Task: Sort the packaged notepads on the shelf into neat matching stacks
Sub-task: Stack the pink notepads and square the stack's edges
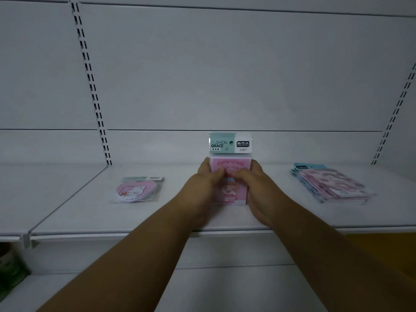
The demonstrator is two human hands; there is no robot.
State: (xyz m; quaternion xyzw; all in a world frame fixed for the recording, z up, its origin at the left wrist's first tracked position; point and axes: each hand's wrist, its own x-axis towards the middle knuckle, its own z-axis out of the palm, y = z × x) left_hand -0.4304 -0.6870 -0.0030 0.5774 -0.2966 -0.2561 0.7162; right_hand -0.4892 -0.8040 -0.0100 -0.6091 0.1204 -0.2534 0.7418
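Note:
A pink packaged notepad [230,192] with a cartoon girl and a mint header card stands upright at the middle of the white shelf [180,212]. My left hand [203,181] grips its left side and my right hand [254,183] its right side, thumbs pressed on the front. Whether more packs stand behind it I cannot tell. A heart-shaped pink bear notepad [135,190] in clear wrap lies flat to the left. At the right lies a fanned stack of pink and blue notepads [331,184].
The shelf's back panel [225,75] rises behind, with slotted uprights at left [94,91] and right [396,109]. A lower shelf [202,289] runs beneath my forearms. A green container [10,269] sits at the lower left.

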